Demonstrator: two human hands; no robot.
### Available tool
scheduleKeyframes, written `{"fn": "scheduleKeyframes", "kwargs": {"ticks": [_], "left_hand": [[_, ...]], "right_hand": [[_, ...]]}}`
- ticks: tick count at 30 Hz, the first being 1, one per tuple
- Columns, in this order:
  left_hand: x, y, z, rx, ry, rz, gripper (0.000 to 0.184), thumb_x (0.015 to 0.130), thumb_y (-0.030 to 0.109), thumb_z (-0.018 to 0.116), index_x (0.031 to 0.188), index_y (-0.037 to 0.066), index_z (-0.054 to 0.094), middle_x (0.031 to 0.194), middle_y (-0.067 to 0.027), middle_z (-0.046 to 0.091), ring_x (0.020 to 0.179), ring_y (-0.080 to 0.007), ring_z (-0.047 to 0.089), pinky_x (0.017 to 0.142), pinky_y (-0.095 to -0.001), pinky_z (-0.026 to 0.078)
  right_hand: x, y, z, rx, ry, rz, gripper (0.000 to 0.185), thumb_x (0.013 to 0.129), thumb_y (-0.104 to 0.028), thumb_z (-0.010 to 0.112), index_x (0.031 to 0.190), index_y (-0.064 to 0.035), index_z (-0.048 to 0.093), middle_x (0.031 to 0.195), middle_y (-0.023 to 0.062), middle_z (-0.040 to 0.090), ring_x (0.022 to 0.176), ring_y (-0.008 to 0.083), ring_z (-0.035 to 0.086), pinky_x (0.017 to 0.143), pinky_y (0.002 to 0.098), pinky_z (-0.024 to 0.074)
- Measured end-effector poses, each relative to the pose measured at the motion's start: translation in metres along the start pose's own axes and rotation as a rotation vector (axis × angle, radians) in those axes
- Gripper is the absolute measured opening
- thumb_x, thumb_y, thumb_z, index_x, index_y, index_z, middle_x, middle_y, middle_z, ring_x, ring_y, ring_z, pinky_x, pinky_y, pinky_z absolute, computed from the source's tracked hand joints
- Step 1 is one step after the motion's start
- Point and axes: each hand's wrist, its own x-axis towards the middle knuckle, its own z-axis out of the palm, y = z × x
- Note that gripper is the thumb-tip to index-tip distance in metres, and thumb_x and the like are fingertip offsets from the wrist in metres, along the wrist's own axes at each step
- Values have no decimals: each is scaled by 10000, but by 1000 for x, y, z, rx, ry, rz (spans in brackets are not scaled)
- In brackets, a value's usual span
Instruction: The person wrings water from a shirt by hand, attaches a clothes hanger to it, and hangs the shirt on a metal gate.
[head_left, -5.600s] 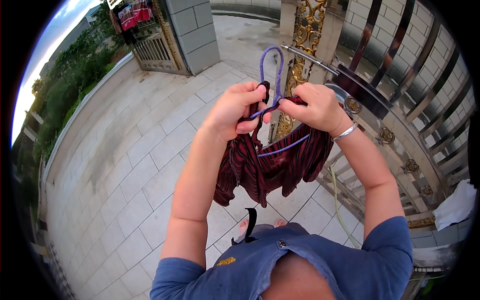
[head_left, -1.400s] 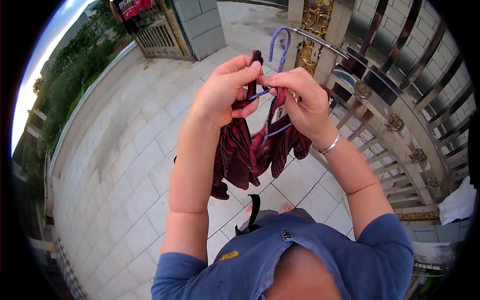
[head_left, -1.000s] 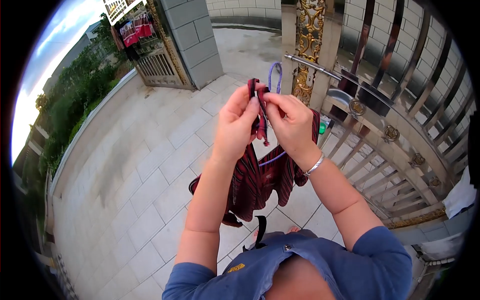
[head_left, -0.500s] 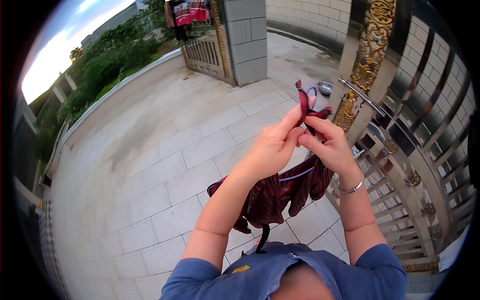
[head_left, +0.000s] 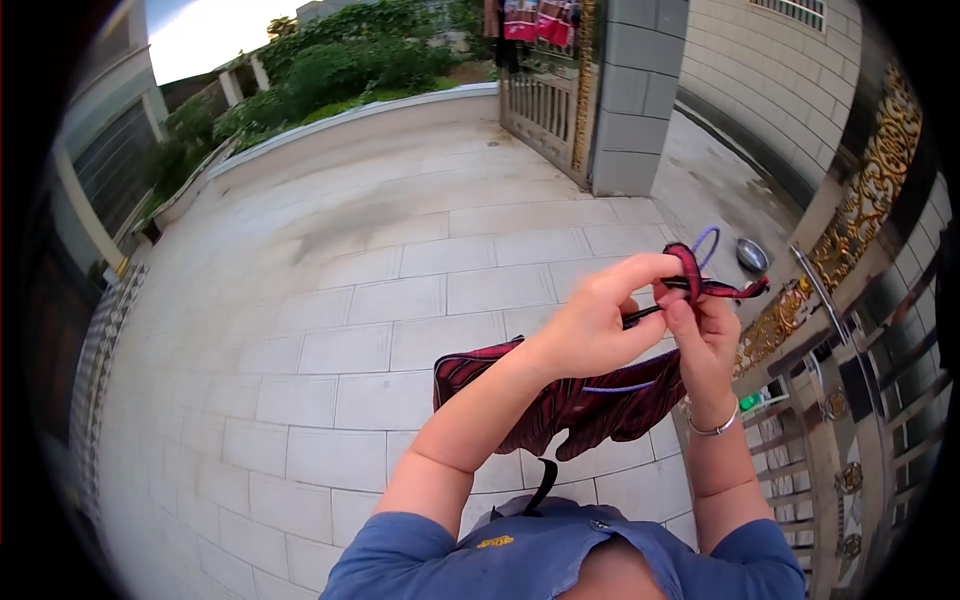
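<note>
A dark red and black striped cloth garment [head_left: 600, 412] hangs below my hands on a blue-purple hanger [head_left: 708, 246], whose loop rises past my fingertips. Strips of the same striped cloth [head_left: 684, 262] form a loop at the top, one end pointing right. My left hand [head_left: 612, 308] is closed in a pinch on the looped cloth strip. Close against it, my right hand [head_left: 706, 338], with a bracelet at the wrist, pinches the strip from below. Fingers partly hide where the strips cross.
A metal gate with gold scrollwork [head_left: 872, 190] stands close on my right, with a long handle [head_left: 818, 283]. A metal bowl [head_left: 752, 256] sits on the ground beyond my hands. Further off are a grey pillar [head_left: 640, 100], an open gate leaf [head_left: 540, 105] and a low planter wall [head_left: 350, 130].
My view has turned left, so hands and garment appear further right. The strip end that stood upright is now bent into a loop, with my left fingers at it.
</note>
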Motion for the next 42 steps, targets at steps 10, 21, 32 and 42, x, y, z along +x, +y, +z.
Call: {"fn": "scheduleKeyframes", "kwargs": {"ticks": [10, 21, 32, 42], "left_hand": [[-14, 32, -21, -315, 142, -309, 230, 771, 9, 538, 1000, 23, 551, 926, -55, 529, 534, -94, 530, 362, -177, 343], [-21, 11, -15, -713, 205, -465, 121, 698, -70, 438, 717, 29, 505, 770, -84, 552, 555, -152, 525, 385, -211, 328], [3, -15, 21, -416, -153, -300, 209, 627, -113, 475, 535, 35, 591, 802, -91, 550, 846, -152, 451, 745, -250, 347], [36, -34, 50, -102, -214, -293, 221, 647, -121, 474, 622, 35, 627, 999, -76, 449, 922, -158, 446, 702, -251, 404]], "right_hand": [[15, 6, 14, 160, -231, -137, 175, 844, -120, 513, 934, 29, 519, 865, 51, 531, 707, 103, 502, 605, 218, 417], [19, 1, 6, 158, -201, -27, 175, 848, -54, 477, 996, 40, 484, 878, 54, 549, 733, 92, 529, 653, 200, 416], [20, -11, -65, 14, -391, 238, 99, 800, -4, 529, 892, 27, 550, 815, 26, 563, 756, 74, 528, 685, 196, 428], [41, -6, -103, 166, -279, 615, 98, 718, 67, 577, 798, 21, 544, 796, 71, 597, 757, 116, 580, 700, 213, 454]]}}
